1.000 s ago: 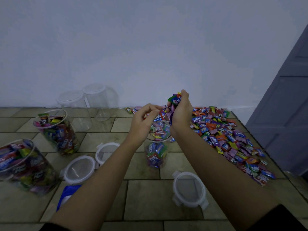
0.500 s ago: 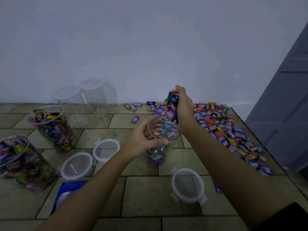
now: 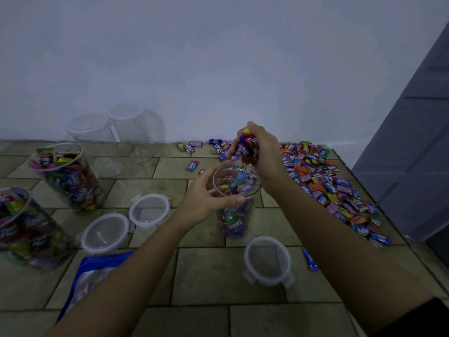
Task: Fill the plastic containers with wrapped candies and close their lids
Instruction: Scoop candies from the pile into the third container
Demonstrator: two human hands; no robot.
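Note:
A clear plastic container (image 3: 234, 222), nearly full of wrapped candies, stands lidless on the tiled floor at centre. My left hand (image 3: 206, 198) grips it just under the rim, thumb in front and fingers behind. My right hand (image 3: 263, 152) hovers right above its mouth and holds a handful of candies (image 3: 246, 148). A big heap of loose wrapped candies (image 3: 325, 183) lies on the floor to the right. One round lid (image 3: 267, 260) lies in front of the container.
Two lidless candy-filled containers (image 3: 70, 176) (image 3: 21, 227) stand at left, two empty ones (image 3: 97, 132) by the wall. Two more lids (image 3: 149, 210) (image 3: 104, 233) and a blue bag (image 3: 94, 271) lie in the left foreground. A grey door (image 3: 413, 142) is at right.
My left hand dropped from above the container and took hold of it near the rim. My right hand stayed over the opening with its handful, now slightly lower.

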